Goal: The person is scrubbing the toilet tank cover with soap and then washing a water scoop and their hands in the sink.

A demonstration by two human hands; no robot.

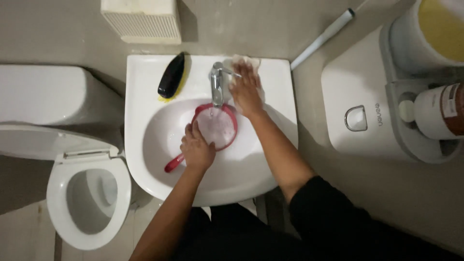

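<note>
A red dipper (218, 126) with a long handle sits in the white sink basin (159, 140), under the chrome tap (217, 83); foamy water fills it. My left hand (195, 147) grips the dipper at its near rim, where the handle joins. My right hand (245, 89) rests on the sink's back ledge right of the tap, pressing a pale cloth (244, 61), fingers by the tap lever.
A black and yellow brush (171, 76) lies on the sink ledge at left. An open toilet (89, 193) stands left of the sink. A white appliance (357, 96) with a brown bottle (442, 116) stands at right. A white pole (323, 37) leans behind.
</note>
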